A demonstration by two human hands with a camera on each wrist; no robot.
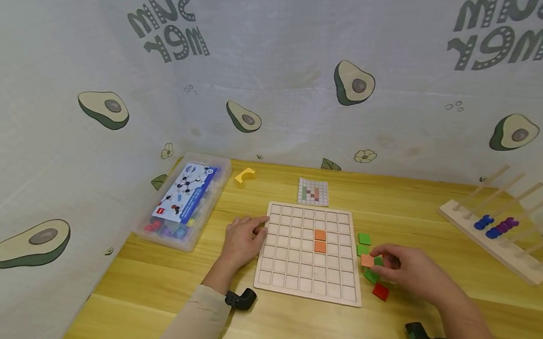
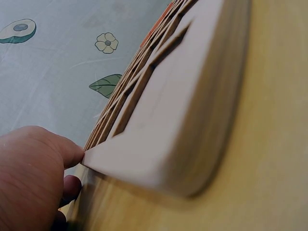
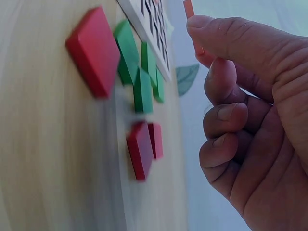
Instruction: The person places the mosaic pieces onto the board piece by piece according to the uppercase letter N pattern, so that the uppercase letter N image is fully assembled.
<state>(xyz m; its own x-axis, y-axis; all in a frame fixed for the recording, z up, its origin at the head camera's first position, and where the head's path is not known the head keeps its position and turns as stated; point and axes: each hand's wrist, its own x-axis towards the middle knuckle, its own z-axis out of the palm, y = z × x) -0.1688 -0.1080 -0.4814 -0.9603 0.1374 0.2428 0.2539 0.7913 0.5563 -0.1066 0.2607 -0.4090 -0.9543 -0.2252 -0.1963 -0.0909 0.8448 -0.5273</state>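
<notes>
My right hand (image 1: 406, 269) pinches an orange square tile (image 1: 367, 260) between thumb and fingertip, right of the grid board; in the right wrist view the orange tile (image 3: 189, 9) is seen edge-on above the table. Several green tiles (image 1: 364, 239) and a red tile (image 1: 381, 292) lie below and around this hand. More red tiles (image 3: 140, 150) show in the right wrist view. The pale wooden grid board (image 1: 289, 273) lies flat, with two orange tiles (image 1: 320, 240) in neighbouring cells of one column. My left hand (image 1: 242, 241) touches the board's left edge with its fingertips.
A small printed grid card (image 1: 313, 192) lies behind the board. At left are a clear plastic case (image 1: 184, 201) with coloured pieces and a yellow arched block (image 1: 245, 176). A wooden peg rack (image 1: 493, 242) with blue and purple beads stands at right.
</notes>
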